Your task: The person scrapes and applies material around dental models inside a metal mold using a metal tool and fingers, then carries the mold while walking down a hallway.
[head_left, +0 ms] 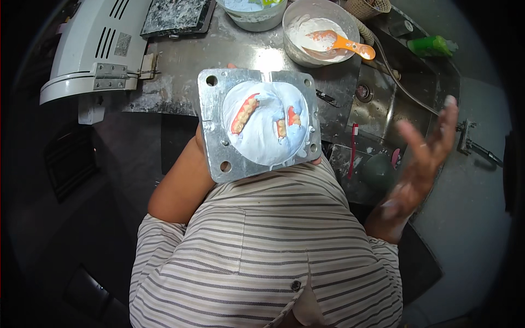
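Observation:
My left hand (199, 136) supports a square metal flask (213, 153) from behind, mostly hidden by it; fingertips show at the top and lower right edges. The flask has corner holes and is filled with pale blue-white plaster (260, 145), in which several tooth-coloured pieces with pink-red wax (246, 112) are embedded in separate groups. My right hand (429, 150), slightly motion-blurred and whitened at the fingertips, is raised at the right, apart from the flask, with fingers spread and nothing in it.
A steel bench (175, 82) holds a dusty slab (172, 16), a bowl (251, 19) and a bowl of white material (301, 52) with an orange spoon (350, 45). A white machine (82, 49) stands left. A sink (372, 112) with hose, a red brush (353, 153) and a rubber bowl (377, 172) are right.

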The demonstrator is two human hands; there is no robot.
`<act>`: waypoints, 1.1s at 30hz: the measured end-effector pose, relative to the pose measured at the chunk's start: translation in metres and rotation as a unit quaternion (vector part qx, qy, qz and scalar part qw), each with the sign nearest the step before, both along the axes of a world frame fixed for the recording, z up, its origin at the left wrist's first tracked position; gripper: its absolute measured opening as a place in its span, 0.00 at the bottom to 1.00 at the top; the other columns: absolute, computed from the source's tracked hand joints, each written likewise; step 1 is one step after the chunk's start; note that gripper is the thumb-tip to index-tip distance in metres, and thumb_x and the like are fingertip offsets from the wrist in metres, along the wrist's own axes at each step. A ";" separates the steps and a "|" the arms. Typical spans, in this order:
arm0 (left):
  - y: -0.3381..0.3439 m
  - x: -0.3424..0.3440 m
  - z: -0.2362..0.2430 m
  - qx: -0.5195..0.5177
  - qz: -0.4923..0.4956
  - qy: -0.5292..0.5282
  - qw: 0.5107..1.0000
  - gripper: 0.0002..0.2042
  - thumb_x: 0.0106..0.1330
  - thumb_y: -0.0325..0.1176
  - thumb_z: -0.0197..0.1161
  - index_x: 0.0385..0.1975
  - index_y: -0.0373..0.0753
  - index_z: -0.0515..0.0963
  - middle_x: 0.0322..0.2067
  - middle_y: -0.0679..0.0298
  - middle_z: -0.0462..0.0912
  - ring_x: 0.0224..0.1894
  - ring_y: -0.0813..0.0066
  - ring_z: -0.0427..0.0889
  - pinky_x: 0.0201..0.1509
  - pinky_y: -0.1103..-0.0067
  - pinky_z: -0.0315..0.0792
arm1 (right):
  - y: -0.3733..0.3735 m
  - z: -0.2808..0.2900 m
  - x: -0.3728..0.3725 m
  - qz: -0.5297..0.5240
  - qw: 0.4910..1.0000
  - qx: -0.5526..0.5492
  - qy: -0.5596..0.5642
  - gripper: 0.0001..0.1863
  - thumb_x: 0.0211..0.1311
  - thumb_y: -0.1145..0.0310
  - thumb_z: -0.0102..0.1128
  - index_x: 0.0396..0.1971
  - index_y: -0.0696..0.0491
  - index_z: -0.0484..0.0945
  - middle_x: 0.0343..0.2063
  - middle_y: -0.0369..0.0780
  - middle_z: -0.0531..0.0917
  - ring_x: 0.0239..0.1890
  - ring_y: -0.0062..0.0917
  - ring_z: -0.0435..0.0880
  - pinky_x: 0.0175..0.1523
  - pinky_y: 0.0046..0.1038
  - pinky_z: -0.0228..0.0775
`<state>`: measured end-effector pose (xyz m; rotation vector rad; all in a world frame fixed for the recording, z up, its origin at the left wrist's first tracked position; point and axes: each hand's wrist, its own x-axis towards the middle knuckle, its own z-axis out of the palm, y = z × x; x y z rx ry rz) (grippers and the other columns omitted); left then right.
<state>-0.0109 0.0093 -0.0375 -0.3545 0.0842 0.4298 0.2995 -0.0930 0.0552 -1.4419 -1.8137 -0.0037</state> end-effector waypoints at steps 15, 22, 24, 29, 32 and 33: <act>-0.007 0.009 0.024 0.002 0.024 -0.087 0.996 0.44 0.69 0.72 0.42 0.71 0.37 0.61 0.67 0.44 0.67 0.66 0.43 0.71 0.69 0.51 0.67 | 0.030 0.029 -0.038 0.258 0.946 -0.186 -0.068 0.44 0.44 0.16 0.49 0.47 0.36 0.88 0.69 0.50 0.65 0.75 0.47 0.51 0.78 0.51 0.40; -0.003 0.012 0.033 0.019 -0.021 -0.045 0.999 0.36 0.74 0.64 0.46 0.66 0.36 0.69 0.61 0.43 0.74 0.61 0.46 0.76 0.65 0.57 0.73 | 0.034 0.017 -0.044 0.246 0.957 -0.142 -0.059 0.41 0.51 0.18 0.47 0.44 0.37 0.90 0.67 0.49 0.69 0.74 0.44 0.54 0.78 0.47 0.44; -0.002 0.011 0.032 0.008 -0.018 -0.037 0.999 0.37 0.74 0.64 0.46 0.66 0.35 0.68 0.61 0.43 0.75 0.61 0.46 0.77 0.65 0.57 0.73 | 0.028 0.014 -0.042 0.257 0.956 -0.131 -0.048 0.41 0.52 0.19 0.47 0.44 0.37 0.89 0.66 0.48 0.70 0.74 0.43 0.54 0.77 0.47 0.46; -0.009 0.006 0.027 0.009 0.065 -0.046 0.997 0.40 0.74 0.66 0.44 0.71 0.36 0.60 0.65 0.41 0.69 0.64 0.47 0.73 0.65 0.58 0.72 | 0.014 -0.003 0.001 0.115 0.990 0.006 0.085 0.35 0.66 0.34 0.49 0.47 0.51 0.87 0.63 0.55 0.73 0.69 0.46 0.67 0.72 0.47 0.56; -0.005 -0.003 0.005 0.000 0.001 0.012 1.000 0.44 0.70 0.70 0.44 0.72 0.37 0.58 0.66 0.38 0.65 0.65 0.46 0.71 0.65 0.55 0.72 | -0.010 -0.030 0.083 -0.226 0.965 -0.076 0.104 0.24 0.72 0.52 0.56 0.52 0.59 0.83 0.61 0.49 0.77 0.65 0.38 0.74 0.65 0.36 0.67; -0.007 -0.003 0.010 0.000 0.005 0.012 1.000 0.44 0.70 0.70 0.44 0.72 0.37 0.58 0.66 0.38 0.65 0.65 0.46 0.71 0.65 0.55 0.72 | -0.036 -0.074 0.146 -0.319 0.934 -0.142 0.072 0.22 0.73 0.56 0.56 0.53 0.59 0.82 0.63 0.47 0.76 0.64 0.38 0.74 0.65 0.35 0.67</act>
